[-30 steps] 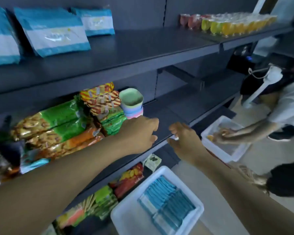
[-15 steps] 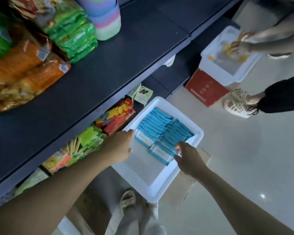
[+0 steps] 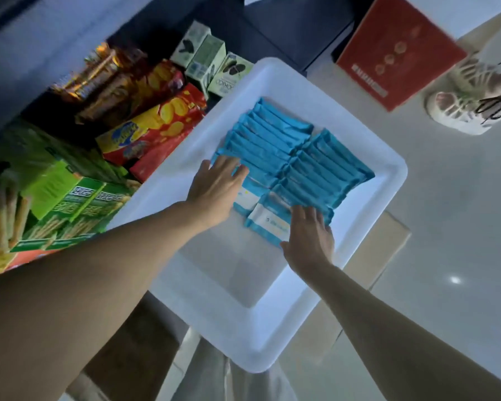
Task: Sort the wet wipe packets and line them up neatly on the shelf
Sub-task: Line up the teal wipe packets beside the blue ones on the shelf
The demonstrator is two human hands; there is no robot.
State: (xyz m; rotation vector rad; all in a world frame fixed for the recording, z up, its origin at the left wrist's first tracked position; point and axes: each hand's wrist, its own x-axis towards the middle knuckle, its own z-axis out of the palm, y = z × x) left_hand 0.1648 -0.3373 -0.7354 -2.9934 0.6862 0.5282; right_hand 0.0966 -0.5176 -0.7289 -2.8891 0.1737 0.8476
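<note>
A white plastic bin point(image 3: 388, 180) sits low in front of me on a cardboard box. Inside it, several blue and white wet wipe packets stand on edge in two rows, a left row point(image 3: 269, 134) and a right row point(image 3: 330, 166). My left hand point(image 3: 214, 189) reaches into the bin with straight fingers lying on the near packets of the left row. With its fingers spread, my right hand point(image 3: 308, 235) rests on the front packet point(image 3: 268, 224) of the right row. The near half of the bin holds no packets.
The bottom shelf at left holds red biscuit packs point(image 3: 156, 125), green boxes point(image 3: 78, 198) and small white-green boxes point(image 3: 206, 57). A red carton point(image 3: 396, 50) and another person's sandalled foot point(image 3: 460, 111) are on the pale floor beyond the bin.
My head has tilted down from the shelves to the bin. Both hands dropped from the middle shelf's edge into the bin and now touch the packets.
</note>
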